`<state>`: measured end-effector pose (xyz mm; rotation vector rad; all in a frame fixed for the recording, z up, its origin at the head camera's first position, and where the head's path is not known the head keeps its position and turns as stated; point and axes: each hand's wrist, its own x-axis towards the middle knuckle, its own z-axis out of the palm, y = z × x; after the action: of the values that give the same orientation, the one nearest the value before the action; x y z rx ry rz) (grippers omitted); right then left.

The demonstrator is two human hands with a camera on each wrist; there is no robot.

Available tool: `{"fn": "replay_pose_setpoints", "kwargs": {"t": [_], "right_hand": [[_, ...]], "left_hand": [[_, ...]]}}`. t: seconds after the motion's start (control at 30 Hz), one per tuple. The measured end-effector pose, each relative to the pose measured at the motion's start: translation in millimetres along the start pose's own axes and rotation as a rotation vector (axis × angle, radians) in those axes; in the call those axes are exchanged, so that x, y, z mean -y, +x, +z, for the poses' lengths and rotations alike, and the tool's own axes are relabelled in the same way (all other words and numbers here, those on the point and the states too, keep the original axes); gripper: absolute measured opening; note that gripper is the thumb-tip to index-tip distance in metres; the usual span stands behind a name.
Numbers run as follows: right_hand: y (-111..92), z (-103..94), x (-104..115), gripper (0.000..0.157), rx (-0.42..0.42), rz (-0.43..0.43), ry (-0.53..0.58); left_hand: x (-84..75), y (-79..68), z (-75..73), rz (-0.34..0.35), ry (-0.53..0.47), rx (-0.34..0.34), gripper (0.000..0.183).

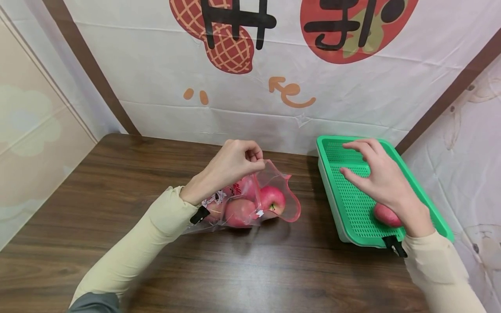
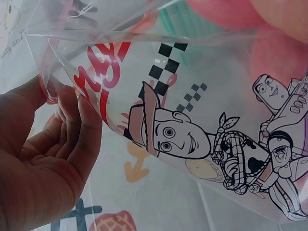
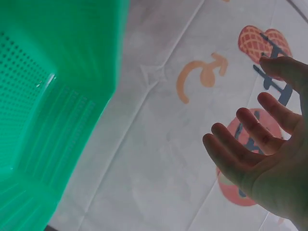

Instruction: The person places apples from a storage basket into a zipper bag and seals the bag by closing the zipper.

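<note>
My left hand point(image 1: 238, 161) pinches the rim of a clear plastic bag point(image 2: 216, 57) between thumb and fingers. Pink edging runs round the bag's mouth, which faces right, and cartoon figures point(image 2: 178, 134) are printed on its side. Several red apples lie inside, one apple point(image 1: 272, 199) near the mouth and another apple point(image 1: 239, 213) behind it. Over the green basket point(image 1: 328, 191) my right hand point(image 1: 377, 171) is held with fingers spread and nothing in them. Below its wrist a single apple point(image 1: 386, 215) sits in the basket, partly hidden by the forearm.
The dark wooden table point(image 1: 242, 278) carries the bag left of centre and the basket at the right. A white printed cloth point(image 1: 156, 65) hangs along the table's back edge. More cloth point(image 1: 477, 174) hangs on the right, close to the basket.
</note>
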<state>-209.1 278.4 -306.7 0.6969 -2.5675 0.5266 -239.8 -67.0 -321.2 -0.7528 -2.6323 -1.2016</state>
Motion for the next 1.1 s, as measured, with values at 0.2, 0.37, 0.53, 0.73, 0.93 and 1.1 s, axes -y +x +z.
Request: {"fn": "replay_pose_setpoints", "kwargs": {"t": [0.2, 0.37, 0.53, 0.73, 0.93, 1.1], "right_hand": [[-11, -2.9, -16, 0.057, 0.041, 0.063, -0.006], [-20, -3.3, -31, 0.058, 0.067, 0.103, -0.014], [-30, -2.9, -45, 0.060, 0.106, 0.138, -0.015], [-39, -0.2, -54, 0.059, 0.138, 0.180, -0.017], [-46, 2.8, -63, 0.060, 0.186, 0.215, -0.033], [-53, 4.8, -74, 0.060, 0.186, 0.209, -0.051]], "left_hand": [[0.2, -0.2, 0.0, -0.005, -0.003, 0.004, 0.005], [-0.2, -0.8, -0.4, -0.011, -0.005, 0.002, 0.005], [-0.4, -0.6, -0.2, -0.011, -0.013, 0.001, 0.006], [1.5, -0.4, 1.2, -0.007, -0.008, 0.001, 0.006], [3.3, -0.2, 2.6, -0.010, -0.010, -0.001, 0.006], [2.8, 1.0, 3.6, -0.001, 0.001, -0.007, 0.006]]}}
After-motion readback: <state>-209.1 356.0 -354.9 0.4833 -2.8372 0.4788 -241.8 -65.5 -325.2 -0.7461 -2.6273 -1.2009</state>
